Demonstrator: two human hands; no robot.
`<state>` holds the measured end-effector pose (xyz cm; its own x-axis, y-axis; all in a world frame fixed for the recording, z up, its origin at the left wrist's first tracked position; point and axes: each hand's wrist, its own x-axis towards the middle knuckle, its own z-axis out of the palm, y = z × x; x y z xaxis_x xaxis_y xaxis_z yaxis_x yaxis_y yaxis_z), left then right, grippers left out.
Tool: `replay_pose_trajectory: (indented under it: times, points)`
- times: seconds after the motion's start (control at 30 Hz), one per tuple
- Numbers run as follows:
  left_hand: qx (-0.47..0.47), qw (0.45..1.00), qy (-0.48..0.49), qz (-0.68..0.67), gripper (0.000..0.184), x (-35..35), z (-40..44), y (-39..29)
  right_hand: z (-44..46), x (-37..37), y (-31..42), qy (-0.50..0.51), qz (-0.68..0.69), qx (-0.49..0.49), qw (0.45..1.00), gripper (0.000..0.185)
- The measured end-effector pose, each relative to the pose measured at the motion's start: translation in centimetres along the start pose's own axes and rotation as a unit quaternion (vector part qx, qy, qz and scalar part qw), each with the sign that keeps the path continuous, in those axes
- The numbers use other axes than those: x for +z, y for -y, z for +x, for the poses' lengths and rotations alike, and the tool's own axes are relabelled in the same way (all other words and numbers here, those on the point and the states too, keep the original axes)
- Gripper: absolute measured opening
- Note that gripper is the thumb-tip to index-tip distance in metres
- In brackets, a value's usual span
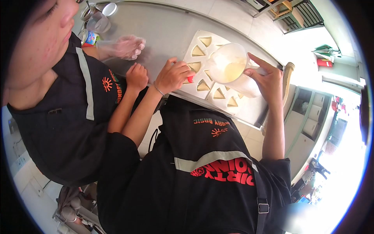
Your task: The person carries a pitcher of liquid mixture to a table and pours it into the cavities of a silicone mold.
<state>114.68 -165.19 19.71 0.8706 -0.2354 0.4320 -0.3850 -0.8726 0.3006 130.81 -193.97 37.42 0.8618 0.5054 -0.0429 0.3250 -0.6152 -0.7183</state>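
Observation:
My right hand [269,80] grips the handle side of a translucent measuring jug [233,52] with pale yellow liquid in it. The jug is over the right part of a white mould [191,52], hiding several of its cavities. The triangular cavities that show look pale yellow inside. My left hand [177,76], a chain bracelet on its wrist, is closed at the mould's left edge around a small red-ended tool [190,79]. Most of that tool is hidden by the fingers, so its kind cannot be told.
A co-worker stands close on the left, with one gloved hand [128,46] and one bare hand [137,77] over the metal table [163,23]. Behind the gloved hand are a clear plastic jug [99,23], a labelled can [90,38] and a white lid [109,9].

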Motion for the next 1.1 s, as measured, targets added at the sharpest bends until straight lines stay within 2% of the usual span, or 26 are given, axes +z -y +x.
replay_pose_trajectory:
  times: [0.27, 0.67, 0.8, 0.83, 0.87, 1.1]
  points:
    - [-0.03, 0.996, -0.065, 0.05, 0.035, 1.1, -2.4, -1.6, -0.4, -0.3, 0.1, -0.008, 0.007, -0.001, 1.0, 0.06]
    - [-0.068, 0.995, -0.071, 0.01, 0.036, 0.7, -3.3, -1.6, -0.9, -0.3, -0.7, -0.01, 0.009, 0.007, 1.0, 0.06]
    - [-0.088, 0.988, -0.12, -0.03, 0.03, -0.6, -2.4, -2.6, -1.8, -1.3, -2.4, -0.03, 0.097, 0.018, 0.995, 0.067]
    - [-0.089, 0.985, -0.116, -0.087, 0.028, -1.2, -2.1, -3.3, -2.3, -1.7, -2.7, -0.035, 0.121, 0.026, 0.992, 0.07]
    - [-0.089, 0.979, -0.113, -0.143, 0.026, -1.5, -2.0, -3.9, -2.8, -2.2, -3.1, -0.033, 0.122, 0.027, 0.992, 0.07]
    - [-0.087, 0.98, -0.071, -0.163, 0.019, 1.0, -3.0, -7.0, -6.9, -4.1, -3.3, -0.11, 0.104, 0.024, 0.988, 0.087]
